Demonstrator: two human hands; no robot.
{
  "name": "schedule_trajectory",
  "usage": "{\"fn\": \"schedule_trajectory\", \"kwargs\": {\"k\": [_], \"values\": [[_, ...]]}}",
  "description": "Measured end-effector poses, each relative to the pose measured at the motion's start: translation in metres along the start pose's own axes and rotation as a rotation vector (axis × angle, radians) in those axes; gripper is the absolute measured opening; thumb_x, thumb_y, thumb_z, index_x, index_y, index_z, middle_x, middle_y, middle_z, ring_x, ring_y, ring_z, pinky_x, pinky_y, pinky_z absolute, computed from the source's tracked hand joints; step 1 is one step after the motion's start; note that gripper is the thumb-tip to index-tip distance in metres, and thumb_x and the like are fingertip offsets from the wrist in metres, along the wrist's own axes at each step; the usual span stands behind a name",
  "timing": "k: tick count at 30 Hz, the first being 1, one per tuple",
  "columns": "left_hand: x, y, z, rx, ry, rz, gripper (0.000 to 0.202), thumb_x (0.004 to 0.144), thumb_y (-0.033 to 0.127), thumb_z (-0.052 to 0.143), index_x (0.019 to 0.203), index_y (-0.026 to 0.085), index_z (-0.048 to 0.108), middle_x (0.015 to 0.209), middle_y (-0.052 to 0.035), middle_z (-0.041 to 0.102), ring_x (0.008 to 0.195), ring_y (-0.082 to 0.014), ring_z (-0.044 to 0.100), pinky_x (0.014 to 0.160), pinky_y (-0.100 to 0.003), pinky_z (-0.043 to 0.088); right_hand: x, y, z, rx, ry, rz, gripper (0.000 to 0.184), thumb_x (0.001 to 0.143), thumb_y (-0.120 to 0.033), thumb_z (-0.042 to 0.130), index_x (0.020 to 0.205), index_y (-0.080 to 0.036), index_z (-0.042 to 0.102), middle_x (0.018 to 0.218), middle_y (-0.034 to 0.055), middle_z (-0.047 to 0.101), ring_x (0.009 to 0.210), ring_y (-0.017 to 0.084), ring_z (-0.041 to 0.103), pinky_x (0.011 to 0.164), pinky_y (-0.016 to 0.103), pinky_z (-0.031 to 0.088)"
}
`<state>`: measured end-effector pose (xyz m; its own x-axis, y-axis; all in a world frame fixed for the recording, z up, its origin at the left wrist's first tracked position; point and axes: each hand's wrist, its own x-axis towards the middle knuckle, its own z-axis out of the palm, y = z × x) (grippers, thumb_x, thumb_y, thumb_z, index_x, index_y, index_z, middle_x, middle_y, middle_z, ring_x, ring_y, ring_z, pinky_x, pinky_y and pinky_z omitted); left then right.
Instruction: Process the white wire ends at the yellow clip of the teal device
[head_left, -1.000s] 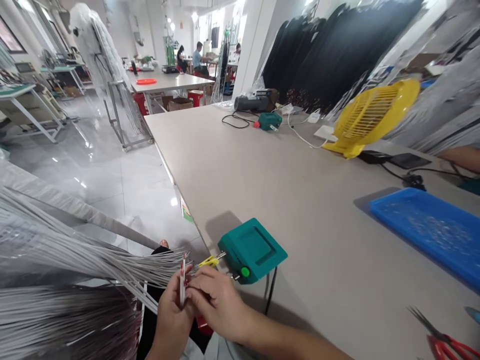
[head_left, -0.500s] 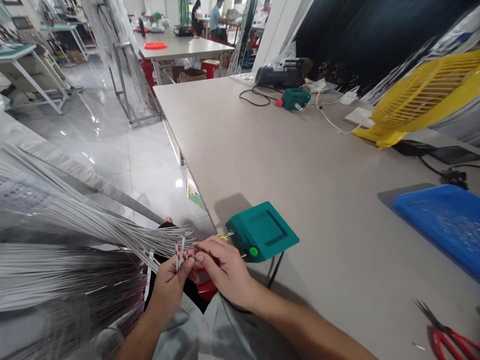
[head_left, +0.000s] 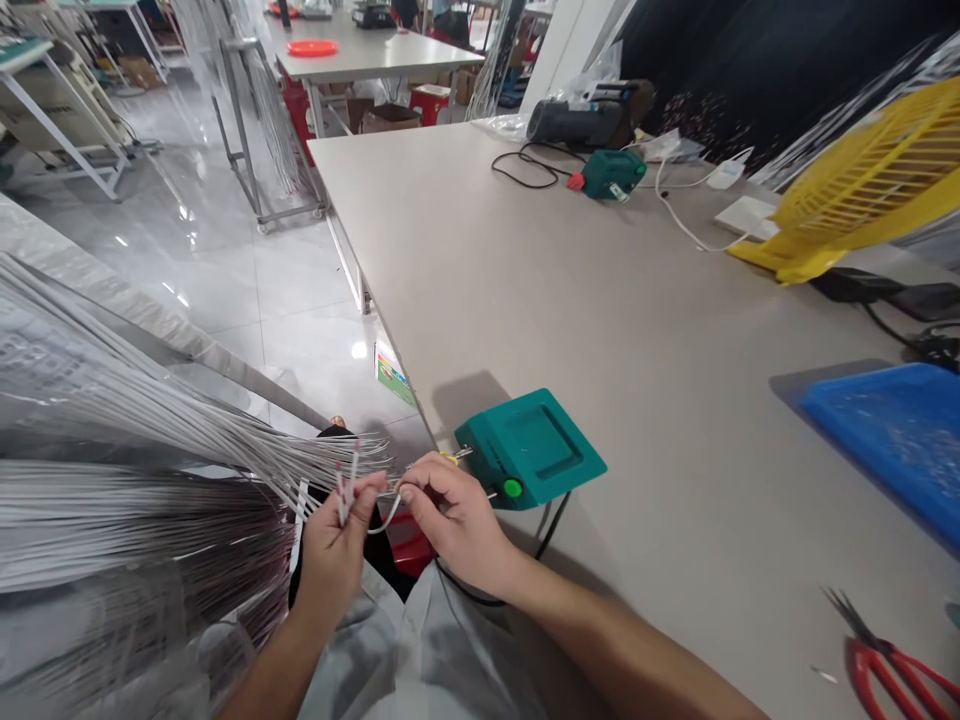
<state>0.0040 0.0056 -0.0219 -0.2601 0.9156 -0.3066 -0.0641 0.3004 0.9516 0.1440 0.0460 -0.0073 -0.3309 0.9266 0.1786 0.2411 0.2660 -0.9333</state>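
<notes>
Forearms converge; left hand [head_left: 330, 548] pinches red-tipped wires [head_left: 343, 487], right hand [head_left: 452, 517] a bent wire [head_left: 385, 521].

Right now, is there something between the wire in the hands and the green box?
Nothing visible stands between them. The right hand pinches the white wire close beside the green box; only the box's yellow clip pokes out toward that hand. The left hand holds other wire ends.

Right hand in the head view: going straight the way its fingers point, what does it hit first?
Likely the left hand and the red-tipped wire ends it pinches. The right hand, pinching a thin white wire, points left at them from close by. Depth is unclear from one view.
</notes>
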Motion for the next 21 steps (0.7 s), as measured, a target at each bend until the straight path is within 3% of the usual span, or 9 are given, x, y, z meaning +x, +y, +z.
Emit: {"fn": "schedule_trajectory", "kwargs": {"k": [3,7,9,16,19,21], "values": [[-0.003,0.003,0.002,0.062,-0.137,0.029,0.019,0.071,0.03,0.064,0.076,0.014,0.071,0.07,-0.0057,0.069,0.07,-0.0178,0.061,0.068,-0.027,0.048,-0.001,0.001,-0.001,0.032,-0.022,-0.012,0.017,0.084,-0.022,0.047,0.072,-0.018,0.057,0.068,0.002,0.055,0.067,0.013,0.051,0.062,0.026,0.043],[-0.005,0.005,0.002,0.105,-0.074,0.054,0.013,0.071,0.026,0.064,0.075,0.015,0.071,0.072,-0.0044,0.071,0.071,-0.0177,0.063,0.07,-0.028,0.049,-0.002,0.002,-0.005,0.095,0.039,0.023,0.017,0.086,-0.023,0.045,0.082,-0.019,0.061,0.079,0.0038,0.059,0.077,0.014,0.056,0.069,0.027,0.045],[-0.004,0.005,0.001,0.114,-0.062,0.061,0.012,0.07,0.025,0.065,0.073,0.015,0.071,0.072,-0.0041,0.071,0.071,-0.0178,0.063,0.071,-0.028,0.049,-0.001,0.002,-0.007,0.095,0.005,0.042,0.016,0.086,-0.024,0.047,0.082,-0.019,0.061,0.077,0.0035,0.059,0.075,0.014,0.056,0.068,0.027,0.045],[-0.004,0.0,-0.001,0.151,-0.155,0.086,0.014,0.072,0.026,0.063,0.079,0.016,0.071,0.079,-0.0052,0.07,0.072,-0.0175,0.061,0.069,-0.028,0.047,0.003,0.005,-0.007,0.013,-0.059,0.089,0.009,0.077,-0.02,0.055,0.069,-0.017,0.059,0.066,0.0013,0.057,0.062,0.012,0.053,0.058,0.024,0.043],[-0.005,0.004,-0.005,0.185,-0.229,0.084,0.015,0.074,0.027,0.061,0.076,0.016,0.07,0.073,-0.0035,0.066,0.068,-0.0149,0.057,0.066,-0.025,0.044,0.005,0.005,-0.014,-0.053,-0.168,-0.003,0.012,0.079,-0.016,0.052,0.068,-0.017,0.057,0.063,0.0,0.053,0.06,0.01,0.05,0.054,0.021,0.041],[-0.004,0.009,-0.008,0.194,-0.325,0.021,0.018,0.075,0.029,0.059,0.074,0.015,0.069,0.063,-0.0012,0.06,0.06,-0.0121,0.051,0.059,-0.023,0.041,0.007,0.003,-0.021,-0.155,-0.289,-0.152,0.012,0.081,-0.014,0.049,0.073,-0.017,0.058,0.066,0.0006,0.053,0.062,0.01,0.05,0.055,0.021,0.041]]}}
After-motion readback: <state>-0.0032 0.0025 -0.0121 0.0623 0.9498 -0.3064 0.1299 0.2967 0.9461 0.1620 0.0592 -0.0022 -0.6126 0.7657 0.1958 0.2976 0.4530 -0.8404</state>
